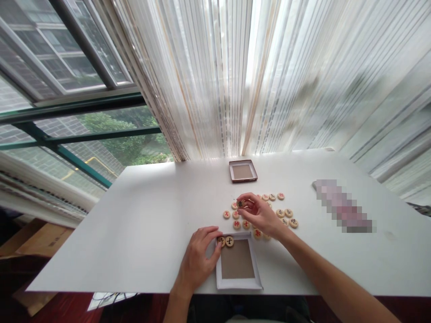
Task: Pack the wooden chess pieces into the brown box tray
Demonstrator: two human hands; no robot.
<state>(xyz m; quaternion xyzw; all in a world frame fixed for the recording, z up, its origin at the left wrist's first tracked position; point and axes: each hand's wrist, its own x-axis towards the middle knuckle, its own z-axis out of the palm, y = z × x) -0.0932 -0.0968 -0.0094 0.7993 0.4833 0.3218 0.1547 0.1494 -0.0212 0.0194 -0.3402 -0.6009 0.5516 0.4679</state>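
My right hand [256, 211] pinches a round wooden xiangqi piece [240, 204] with a black character, held up above the other pieces. My left hand [198, 253] grips the left wall of an open white cardboard box [239, 283] near its far corner, fingers curled over the rim. Two pieces lie side by side in that corner: one partly behind my left fingertips, the other a black-marked piece [229, 241]. Beyond the box, several loose pieces with red or black characters lie face up, among them a red piece [236, 224]. My right hand and forearm hide some of them.
The box lid [243, 172], brown-edged, lies open side up at the back of the white table [141, 233]. A blurred pinkish object [343, 206] lies to the right. Striped curtains [208, 80] hang behind the table, and a cardboard carton [43, 237] stands at lower left.
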